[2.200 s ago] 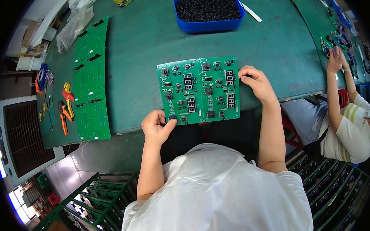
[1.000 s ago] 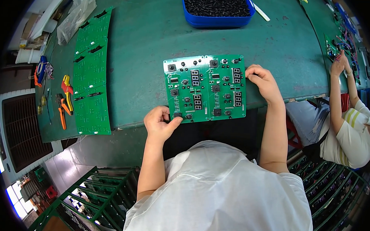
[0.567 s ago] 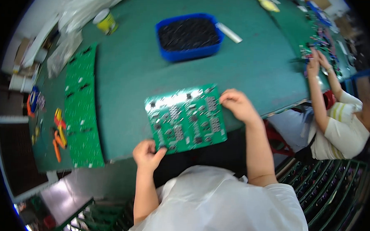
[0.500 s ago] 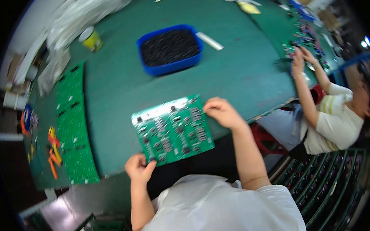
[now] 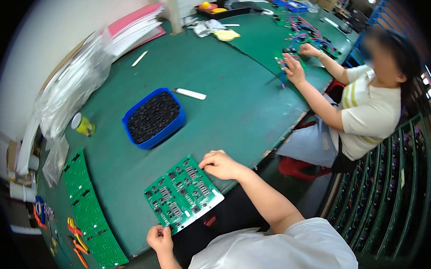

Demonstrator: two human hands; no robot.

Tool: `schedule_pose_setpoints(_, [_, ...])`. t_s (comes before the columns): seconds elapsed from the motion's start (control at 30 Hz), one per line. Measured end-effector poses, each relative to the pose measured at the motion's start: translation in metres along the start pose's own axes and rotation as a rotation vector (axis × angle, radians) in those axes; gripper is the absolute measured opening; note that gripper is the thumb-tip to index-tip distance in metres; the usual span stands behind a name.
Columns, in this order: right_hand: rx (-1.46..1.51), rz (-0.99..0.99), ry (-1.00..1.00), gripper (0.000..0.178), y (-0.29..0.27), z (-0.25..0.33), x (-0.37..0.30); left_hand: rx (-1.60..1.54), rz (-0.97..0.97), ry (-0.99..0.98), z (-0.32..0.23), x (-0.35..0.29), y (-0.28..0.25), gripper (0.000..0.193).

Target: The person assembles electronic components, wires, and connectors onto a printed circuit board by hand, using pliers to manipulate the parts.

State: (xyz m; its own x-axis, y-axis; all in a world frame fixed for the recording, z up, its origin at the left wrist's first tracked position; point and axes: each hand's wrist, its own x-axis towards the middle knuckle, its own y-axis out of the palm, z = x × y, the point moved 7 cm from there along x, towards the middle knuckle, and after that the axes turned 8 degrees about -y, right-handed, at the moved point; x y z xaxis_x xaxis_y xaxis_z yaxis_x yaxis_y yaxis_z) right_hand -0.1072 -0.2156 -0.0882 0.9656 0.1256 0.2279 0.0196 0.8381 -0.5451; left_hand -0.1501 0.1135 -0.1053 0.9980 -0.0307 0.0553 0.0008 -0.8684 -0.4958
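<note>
A green circuit board [image 5: 180,194] with small black parts and several digit displays is held tilted over the table's near edge. My left hand [image 5: 160,238] pinches its near left corner between thumb and fingers. At the far right edge, my right hand [image 5: 219,164] grips the board with its fingers closed; the fingertips are partly hidden. A blue tray [image 5: 153,144] full of small black pieces stands beyond the board. To the left lies a row of joined green circuit boards [image 5: 88,203].
Cutters with orange handles [image 5: 79,253] and red-yellow pliers [image 5: 75,226] lie left of the row. A yellow-green can [image 5: 83,125], plastic-wrapped sheets [image 5: 75,87] and a white strip [image 5: 191,93] are farther back. At right, a co-worker [image 5: 371,103] handles wired boards beside a rack [image 5: 388,190].
The view has swung to the right and up, showing more of the table's far end. The board is turned and tilted differently, still between both hands. The co-worker's hands have moved apart.
</note>
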Motion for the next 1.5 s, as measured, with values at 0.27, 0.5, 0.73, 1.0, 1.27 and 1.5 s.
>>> schedule_pose_setpoints(0.27, [-0.125,-0.107,0.022,0.018,-0.006,0.031,-0.023,0.096,-0.127,0.005,0.008,-0.003,-0.01,0.017])
schedule_pose_setpoints(0.5, [0.04,-0.319,-0.01,0.011,-0.022,0.035,-0.082,0.147,-0.127,0.089,0.005,-0.004,-0.008,0.021])
schedule_pose_setpoints(0.73, [0.438,-0.376,0.109,0.01,-0.015,0.004,-0.088,0.122,-0.155,0.079,0.02,-0.003,-0.016,0.021])
schedule_pose_setpoints(1.0, [0.544,-0.387,0.145,0.016,-0.033,0.0,-0.1,0.026,-0.059,0.076,0.024,0.005,0.005,0.018])
schedule_pose_setpoints(1.27, [0.528,-0.296,0.076,0.014,-0.02,0.006,-0.09,0.672,-0.097,-0.082,-0.035,-0.013,-0.017,0.026])
schedule_pose_setpoints(1.5, [0.563,-0.3,0.064,0.012,-0.017,0.003,-0.087,0.619,-0.055,0.094,-0.092,-0.018,-0.01,0.045])
